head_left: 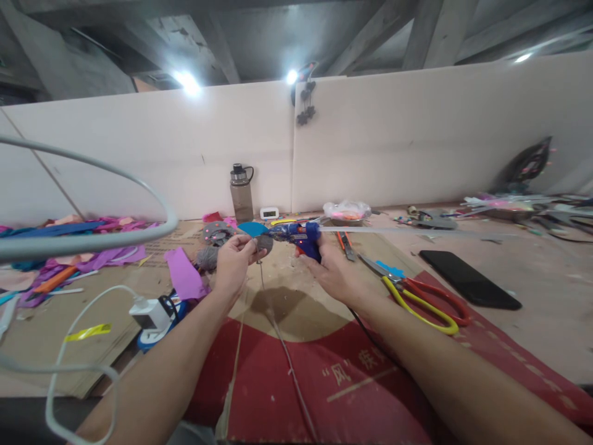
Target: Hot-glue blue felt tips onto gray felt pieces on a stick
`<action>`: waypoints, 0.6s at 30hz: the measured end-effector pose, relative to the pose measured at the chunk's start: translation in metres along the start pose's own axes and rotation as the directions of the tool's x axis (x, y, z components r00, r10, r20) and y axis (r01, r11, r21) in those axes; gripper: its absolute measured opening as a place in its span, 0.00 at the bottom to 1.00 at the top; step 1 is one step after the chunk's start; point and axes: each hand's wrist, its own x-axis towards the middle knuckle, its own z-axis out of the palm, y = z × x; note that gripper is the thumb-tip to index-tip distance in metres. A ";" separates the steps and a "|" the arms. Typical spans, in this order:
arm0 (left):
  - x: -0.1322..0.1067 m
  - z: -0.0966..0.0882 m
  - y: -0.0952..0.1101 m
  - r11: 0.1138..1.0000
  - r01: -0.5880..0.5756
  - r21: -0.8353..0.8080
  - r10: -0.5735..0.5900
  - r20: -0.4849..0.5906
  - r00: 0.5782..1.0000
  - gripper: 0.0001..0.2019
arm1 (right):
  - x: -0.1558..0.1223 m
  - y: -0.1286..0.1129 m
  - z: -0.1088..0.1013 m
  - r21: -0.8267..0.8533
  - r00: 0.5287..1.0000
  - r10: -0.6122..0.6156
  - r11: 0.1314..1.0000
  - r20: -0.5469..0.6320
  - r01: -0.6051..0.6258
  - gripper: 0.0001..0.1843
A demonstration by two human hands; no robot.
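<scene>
My right hand (330, 269) is closed round the handle of a blue glue gun (301, 236), whose nozzle points left and whose clear glue stick (370, 230) juts out to the right. My left hand (234, 262) pinches a small grey round piece (265, 243) with a blue felt petal (252, 228) on it, right at the gun's nozzle. A thin wire stem (278, 327) hangs down from that piece towards me. Both hands hover above a brown and red cardboard sheet (324, 371).
Yellow and red scissors (424, 300) and a black phone (470, 279) lie to the right. A grey bottle (241, 193) stands by the white back wall. Purple and blue felt scraps (92, 241) lie left. A white charger (151, 312) with cable sits lower left.
</scene>
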 end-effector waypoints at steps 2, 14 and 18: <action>0.000 0.000 0.000 1.000 -0.001 -0.006 0.001 -0.006 1.000 0.11 | 0.000 0.001 0.000 -0.009 1.000 0.001 1.000 -0.004 -0.001 0.20; 0.001 -0.001 0.000 1.000 -0.012 -0.014 0.012 -0.003 1.000 0.11 | 0.001 -0.002 -0.001 -0.038 0.999 0.043 0.998 -0.009 -0.043 0.19; 0.000 -0.001 -0.001 1.000 -0.004 -0.012 0.004 -0.010 1.000 0.12 | 0.000 -0.004 0.001 -0.037 0.999 0.038 0.999 -0.001 -0.038 0.19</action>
